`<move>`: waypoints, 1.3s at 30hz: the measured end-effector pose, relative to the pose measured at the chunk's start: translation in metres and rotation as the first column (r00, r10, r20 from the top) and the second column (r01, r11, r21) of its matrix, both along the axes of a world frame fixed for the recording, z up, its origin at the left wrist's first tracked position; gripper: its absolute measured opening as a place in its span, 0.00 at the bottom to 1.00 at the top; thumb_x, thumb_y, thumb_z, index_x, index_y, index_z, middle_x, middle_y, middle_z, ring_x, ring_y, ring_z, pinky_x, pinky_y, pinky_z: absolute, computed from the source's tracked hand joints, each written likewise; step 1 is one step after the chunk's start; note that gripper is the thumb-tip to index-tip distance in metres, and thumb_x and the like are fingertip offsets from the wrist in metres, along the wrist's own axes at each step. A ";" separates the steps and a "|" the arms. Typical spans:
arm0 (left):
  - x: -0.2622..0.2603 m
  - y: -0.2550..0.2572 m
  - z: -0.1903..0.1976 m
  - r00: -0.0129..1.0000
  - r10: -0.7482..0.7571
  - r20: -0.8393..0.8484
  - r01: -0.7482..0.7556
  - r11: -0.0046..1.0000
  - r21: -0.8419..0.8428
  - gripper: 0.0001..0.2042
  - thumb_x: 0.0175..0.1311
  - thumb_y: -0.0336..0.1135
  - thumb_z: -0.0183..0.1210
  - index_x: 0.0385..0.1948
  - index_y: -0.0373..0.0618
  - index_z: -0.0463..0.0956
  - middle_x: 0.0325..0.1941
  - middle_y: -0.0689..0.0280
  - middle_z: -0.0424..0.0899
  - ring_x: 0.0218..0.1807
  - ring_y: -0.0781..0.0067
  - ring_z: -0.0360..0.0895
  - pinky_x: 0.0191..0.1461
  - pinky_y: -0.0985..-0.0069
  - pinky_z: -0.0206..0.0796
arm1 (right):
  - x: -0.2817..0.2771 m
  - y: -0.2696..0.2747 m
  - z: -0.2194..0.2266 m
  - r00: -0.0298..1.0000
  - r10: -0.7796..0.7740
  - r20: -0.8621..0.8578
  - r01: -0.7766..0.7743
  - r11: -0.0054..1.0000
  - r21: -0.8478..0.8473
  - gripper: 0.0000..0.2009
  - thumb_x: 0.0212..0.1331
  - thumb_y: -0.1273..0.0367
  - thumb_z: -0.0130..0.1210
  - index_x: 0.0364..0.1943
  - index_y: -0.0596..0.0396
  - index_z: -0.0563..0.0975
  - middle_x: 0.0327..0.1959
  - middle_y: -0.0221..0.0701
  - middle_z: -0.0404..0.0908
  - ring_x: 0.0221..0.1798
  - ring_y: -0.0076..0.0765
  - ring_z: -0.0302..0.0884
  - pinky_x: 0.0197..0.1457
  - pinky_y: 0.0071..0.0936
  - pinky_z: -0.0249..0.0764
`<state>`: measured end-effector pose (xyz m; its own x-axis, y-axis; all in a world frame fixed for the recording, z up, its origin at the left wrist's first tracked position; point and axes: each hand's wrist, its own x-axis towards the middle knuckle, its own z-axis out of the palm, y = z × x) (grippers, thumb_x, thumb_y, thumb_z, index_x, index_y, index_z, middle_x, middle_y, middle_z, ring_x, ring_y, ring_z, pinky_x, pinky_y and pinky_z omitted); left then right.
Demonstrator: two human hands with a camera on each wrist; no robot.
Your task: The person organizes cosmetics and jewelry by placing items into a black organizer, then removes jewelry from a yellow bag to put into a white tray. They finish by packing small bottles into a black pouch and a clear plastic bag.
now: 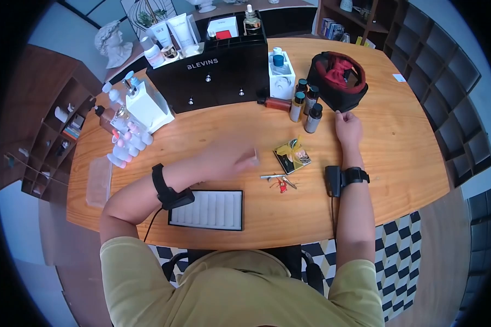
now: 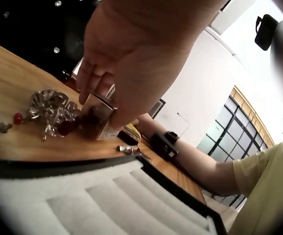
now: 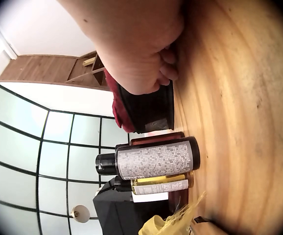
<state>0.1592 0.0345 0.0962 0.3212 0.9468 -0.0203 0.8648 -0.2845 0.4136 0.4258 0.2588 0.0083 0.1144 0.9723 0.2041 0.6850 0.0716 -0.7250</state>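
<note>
My left hand (image 1: 226, 158), blurred in the head view, is over the middle of the table. In the left wrist view its thumb and fingers pinch a small box (image 2: 98, 117) with a dark, partly see-through side. Beside the box lies a clump of shiny, clear hair claws (image 2: 51, 107) with red beads (image 2: 18, 118). My right hand (image 1: 349, 129) is at the near lower edge of a black basket (image 1: 341, 101) with a red cloth bow. Its fingers (image 3: 168, 73) curl at the basket's bottom corner; the thumb side is hidden in the right wrist view.
A tray with pale padded rows (image 1: 207, 210) lies near the front edge. Around the middle are a yellow-ribboned box (image 1: 292, 156) and small red trinkets (image 1: 282, 185). Several dark bottles (image 1: 313, 118) stand by the basket. Behind are a black drawer chest (image 1: 213, 82) and a white dispenser (image 1: 147, 106).
</note>
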 end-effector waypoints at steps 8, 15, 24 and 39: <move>-0.068 0.033 -0.017 0.934 0.334 -0.125 -0.322 0.941 0.107 0.19 0.57 0.39 0.62 0.47 0.40 0.71 0.34 0.59 0.80 0.38 0.57 0.78 0.43 0.66 0.70 | 0.000 -0.002 -0.001 0.999 0.015 -0.028 -0.014 1.000 0.026 0.15 0.56 0.55 0.56 0.24 0.52 0.79 0.22 0.34 0.81 0.29 0.41 0.79 0.34 0.34 0.71; -0.073 0.017 -0.028 0.931 0.348 -0.114 -0.329 0.931 0.155 0.25 0.56 0.40 0.63 0.53 0.38 0.69 0.43 0.54 0.78 0.50 0.54 0.75 0.54 0.66 0.67 | 0.000 -0.002 0.000 1.000 0.011 -0.020 -0.011 0.999 0.045 0.15 0.56 0.55 0.56 0.23 0.52 0.79 0.21 0.34 0.80 0.28 0.40 0.79 0.34 0.34 0.71; -0.069 0.013 0.014 0.954 0.283 0.100 -0.296 0.942 0.157 0.18 0.56 0.39 0.64 0.45 0.42 0.73 0.38 0.58 0.77 0.43 0.59 0.76 0.48 0.69 0.69 | 0.003 0.009 -0.015 0.999 0.019 -0.038 -0.018 0.999 0.031 0.15 0.57 0.57 0.56 0.24 0.52 0.78 0.21 0.33 0.79 0.27 0.39 0.77 0.33 0.34 0.70; -0.087 0.040 0.032 0.962 0.215 0.167 -0.258 0.917 0.303 0.18 0.52 0.32 0.64 0.46 0.48 0.72 0.44 0.60 0.76 0.49 0.56 0.75 0.53 0.66 0.68 | 0.006 0.012 -0.019 0.996 0.051 -0.074 -0.043 0.994 0.104 0.16 0.58 0.59 0.57 0.20 0.55 0.77 0.15 0.31 0.75 0.20 0.30 0.72 0.30 0.30 0.68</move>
